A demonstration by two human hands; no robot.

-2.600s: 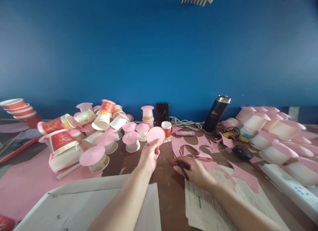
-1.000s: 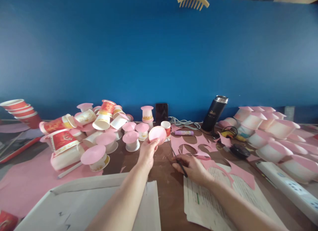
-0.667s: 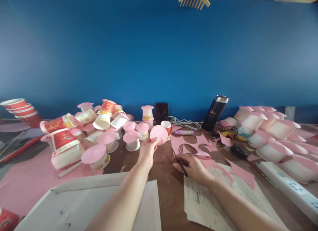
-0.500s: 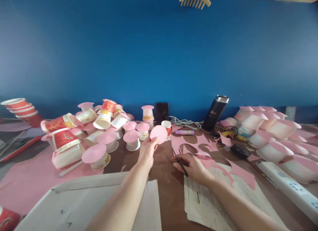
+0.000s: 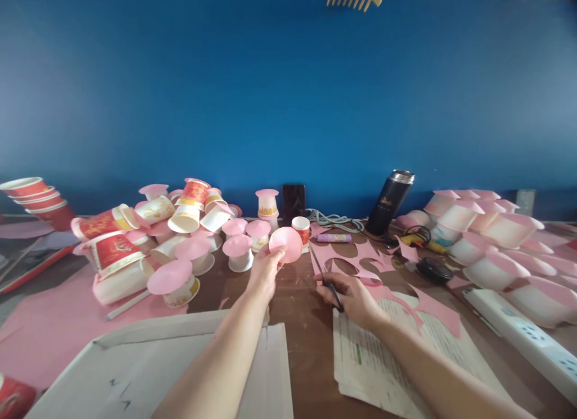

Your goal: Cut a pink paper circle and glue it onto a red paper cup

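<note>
My left hand [image 5: 265,270] pinches a round pink paper disc [image 5: 288,244] with a pale rim, its flat face turned toward me. Whether a cup sits behind the disc is hidden. In my right hand [image 5: 354,296] is a pair of scissors [image 5: 335,294] with dark handles, the thin blades pointing away and up toward the disc but apart from it. Just behind the disc stands a red and white paper cup [image 5: 301,228]. Pink paper scraps [image 5: 360,258] with round holes cut out lie beyond my right hand.
Paper cups with pink discs [image 5: 193,247] crowd the left; more pink-topped cups [image 5: 505,232] pile up at right. A black flask [image 5: 388,204], a purple glue stick [image 5: 333,238], a phone [image 5: 293,201], a power strip [image 5: 523,332], printed sheets [image 5: 374,371] and white board [image 5: 180,359] surround my hands.
The pink disc has tilted slightly in my left hand and moved a little left. My right hand has turned the scissors a little, and they now point more toward the disc.
</note>
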